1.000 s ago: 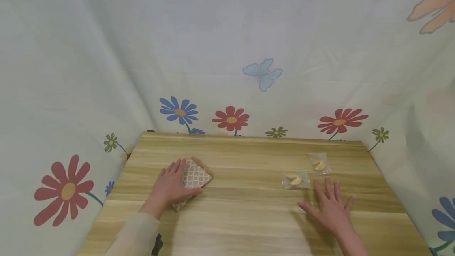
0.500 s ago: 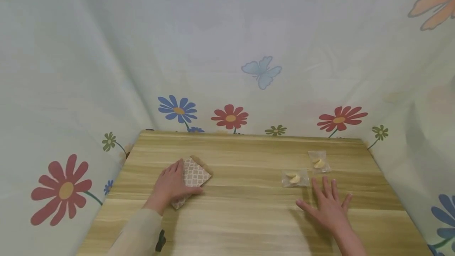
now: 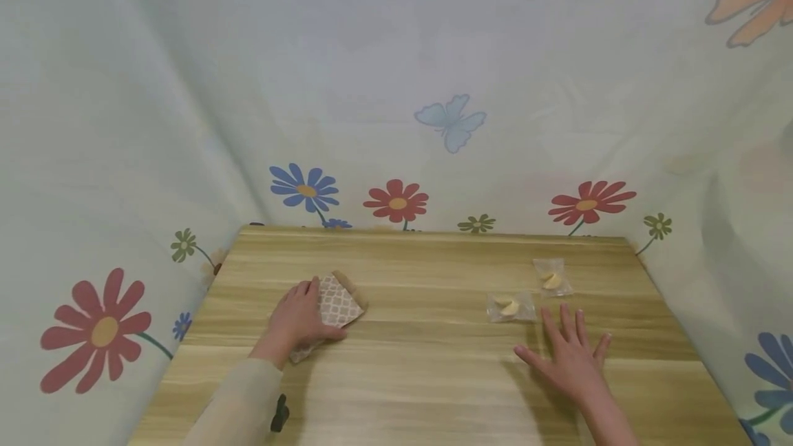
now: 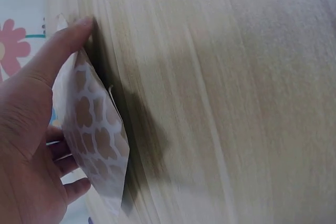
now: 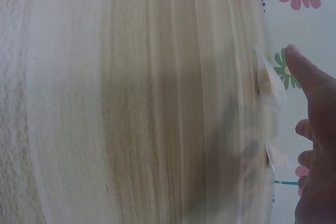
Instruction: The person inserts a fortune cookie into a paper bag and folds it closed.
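Note:
My left hand (image 3: 300, 315) holds a small paper bag (image 3: 337, 303) with a brown-and-white lattice pattern at the left of the table. In the left wrist view the thumb lies along one edge of the bag (image 4: 97, 129), and the fingers are on its far side. That bag stands tilted, casting a shadow on the wood. My right hand (image 3: 573, 360) is spread with straight fingers and holds nothing. Just beyond its fingertips lie two fortune cookies in clear wrappers, the nearer cookie (image 3: 511, 307) to the left and the farther cookie (image 3: 552, 281) behind it.
The light wood table (image 3: 421, 377) ends at a back edge against a pale curtain (image 3: 372, 88) printed with flowers and butterflies. Beside the left sleeve (image 3: 238, 405) a small dark object (image 3: 280, 413) shows.
The head view has drifted slightly, moving everything a little up and left in the picture. Both hands keep almost the same places; the left still holds the paper bag.

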Tool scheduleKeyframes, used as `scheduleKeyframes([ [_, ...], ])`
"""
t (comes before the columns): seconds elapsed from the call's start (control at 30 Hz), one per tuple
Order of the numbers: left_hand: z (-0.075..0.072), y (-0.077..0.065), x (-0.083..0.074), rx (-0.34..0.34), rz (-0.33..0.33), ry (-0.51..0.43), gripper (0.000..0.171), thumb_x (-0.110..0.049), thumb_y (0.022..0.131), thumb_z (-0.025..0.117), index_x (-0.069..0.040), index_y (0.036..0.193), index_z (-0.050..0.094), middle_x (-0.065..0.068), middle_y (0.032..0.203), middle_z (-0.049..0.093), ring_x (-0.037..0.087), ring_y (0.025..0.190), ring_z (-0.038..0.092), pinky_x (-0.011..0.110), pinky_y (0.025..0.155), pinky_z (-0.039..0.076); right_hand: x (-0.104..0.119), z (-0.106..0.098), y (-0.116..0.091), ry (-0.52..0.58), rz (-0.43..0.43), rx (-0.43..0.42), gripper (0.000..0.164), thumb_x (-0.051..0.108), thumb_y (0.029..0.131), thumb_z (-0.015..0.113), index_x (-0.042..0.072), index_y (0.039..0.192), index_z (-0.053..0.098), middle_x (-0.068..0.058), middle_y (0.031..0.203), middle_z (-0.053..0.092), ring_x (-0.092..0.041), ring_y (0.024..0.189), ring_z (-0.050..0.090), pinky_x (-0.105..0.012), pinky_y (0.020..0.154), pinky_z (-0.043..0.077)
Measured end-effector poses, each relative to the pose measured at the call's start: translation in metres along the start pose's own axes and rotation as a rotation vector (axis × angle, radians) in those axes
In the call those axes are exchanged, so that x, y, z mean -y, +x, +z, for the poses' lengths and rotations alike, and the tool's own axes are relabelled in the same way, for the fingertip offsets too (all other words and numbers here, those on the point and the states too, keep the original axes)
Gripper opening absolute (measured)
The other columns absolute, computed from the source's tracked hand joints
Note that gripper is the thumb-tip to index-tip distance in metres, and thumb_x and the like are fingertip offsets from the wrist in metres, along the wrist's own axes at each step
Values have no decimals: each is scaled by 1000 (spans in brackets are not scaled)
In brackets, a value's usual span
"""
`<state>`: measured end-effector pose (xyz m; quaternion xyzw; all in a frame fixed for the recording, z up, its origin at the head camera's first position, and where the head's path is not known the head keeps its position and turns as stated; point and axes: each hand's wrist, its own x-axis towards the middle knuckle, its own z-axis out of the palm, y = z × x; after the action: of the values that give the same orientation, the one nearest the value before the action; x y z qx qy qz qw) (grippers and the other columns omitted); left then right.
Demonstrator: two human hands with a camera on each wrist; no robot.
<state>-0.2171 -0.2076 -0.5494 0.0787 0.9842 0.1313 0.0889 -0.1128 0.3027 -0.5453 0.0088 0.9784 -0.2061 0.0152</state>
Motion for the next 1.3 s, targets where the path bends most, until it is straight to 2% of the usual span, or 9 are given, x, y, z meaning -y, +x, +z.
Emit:
scheduleKeyframes([
  [0.27, -3, -2, -2, -56, 65, -31, 134, -59, 70, 93, 8, 164, 26, 34, 161, 40, 55, 146, 40, 66, 122, 32, 2, -1, 0, 16, -3, 15, 108, 71, 92, 69, 2, 166, 31, -34, 172, 8, -58, 158, -1, -87, 110, -16],
  [0.5, 2, 0, -7, -116, 166, -23, 132, -56, 69, 93, 5, 165, 28, 28, 155, 47, 49, 141, 47, 63, 120, 37, 3, 0, 4, 12, -22, 18, 106, 69, 92, 70, 2, 165, 34, -35, 172, 11, -59, 157, 4, -87, 112, -10],
  [0.6, 4, -1, -12, -126, 190, -43, 130, -53, 67, 93, 2, 166, 29, 27, 156, 47, 48, 142, 47, 61, 121, 37, 6, -1, 7, -3, -56, -10, 103, 68, 92, 71, 1, 164, 37, -34, 171, 16, -60, 156, 10, -87, 114, -5],
  [0.8, 5, -7, -24, -150, 279, -75, 127, -49, 65, 91, -1, 166, 31, 23, 155, 48, 45, 141, 48, 61, 118, 42, 11, -7, 18, -30, -116, -51, 100, 64, 92, 74, 0, 162, 40, -34, 167, 28, -58, 153, 23, -86, 115, 8],
  [0.9, 7, -8, -30, -145, 310, -91, 129, -50, 65, 91, -4, 168, 29, 19, 157, 47, 42, 142, 48, 62, 115, 44, 14, -13, 25, -19, -168, -78, 95, 57, 93, 76, -3, 159, 43, -34, 163, 37, -58, 149, 33, -84, 116, 16],
  [1.0, 9, -9, -36, -137, 338, -112, 129, -51, 65, 92, -6, 168, 28, 16, 157, 47, 40, 142, 47, 61, 115, 45, 18, -19, 32, 39, -223, -95, 86, 46, 96, 78, -7, 156, 46, -36, 157, 45, -60, 143, 42, -80, 115, 27],
  [1.17, 11, -10, -43, -131, 383, -146, 130, -51, 66, 93, -7, 169, 28, 15, 157, 46, 39, 142, 46, 58, 118, 42, 19, -25, 45, 111, -254, -55, 73, 35, 100, 75, -10, 152, 49, -40, 149, 51, -62, 136, 48, -75, 109, 40],
  [1.3, 13, -12, -46, -121, 387, -160, 130, -51, 66, 94, -10, 170, 27, 14, 159, 46, 37, 144, 45, 56, 120, 40, 18, -26, 56, 123, -244, -5, 67, 34, 103, 72, -9, 151, 51, -40, 148, 52, -61, 136, 49, -75, 108, 42],
])
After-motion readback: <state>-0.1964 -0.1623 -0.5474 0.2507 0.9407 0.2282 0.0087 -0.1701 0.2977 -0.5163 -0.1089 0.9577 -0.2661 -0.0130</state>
